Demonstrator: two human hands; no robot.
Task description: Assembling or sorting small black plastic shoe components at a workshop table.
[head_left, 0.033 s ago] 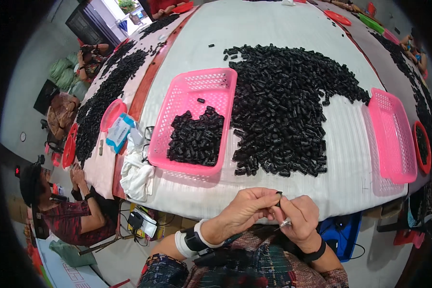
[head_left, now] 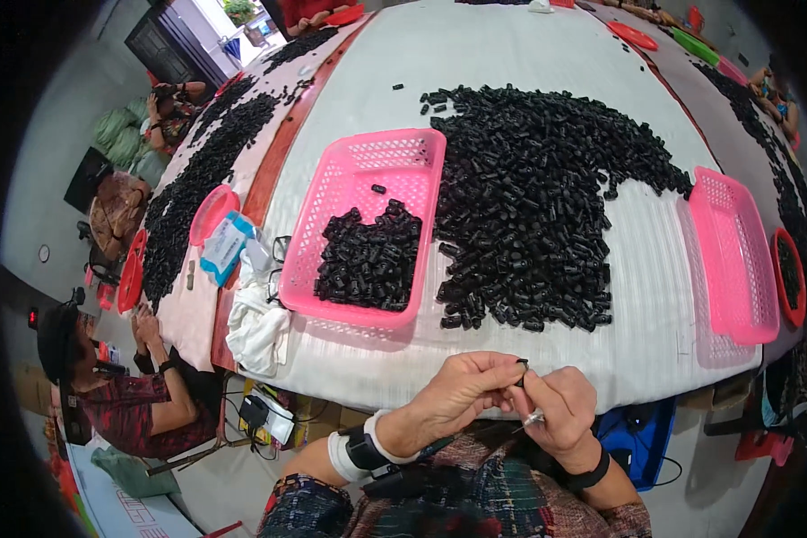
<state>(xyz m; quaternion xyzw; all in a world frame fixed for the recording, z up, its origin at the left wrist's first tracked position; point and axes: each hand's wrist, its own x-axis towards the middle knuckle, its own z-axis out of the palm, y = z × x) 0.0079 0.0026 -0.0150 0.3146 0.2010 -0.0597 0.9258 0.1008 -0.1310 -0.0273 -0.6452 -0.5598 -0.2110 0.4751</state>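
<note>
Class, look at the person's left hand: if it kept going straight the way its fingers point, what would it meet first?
The left hand points right, so it would meet the right hand first; they already pinch a small black plastic piece together.

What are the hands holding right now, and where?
The left hand pinches a small black piece by its end; the right hand grips a thin metal tool mid-length.

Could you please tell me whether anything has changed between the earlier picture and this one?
Nothing has visibly changed. The left hand and the right hand meet at the table's near edge around a small black piece, with a thin metal tool in the right hand. The pink basket and the heap of black pieces lie as they did.
</note>
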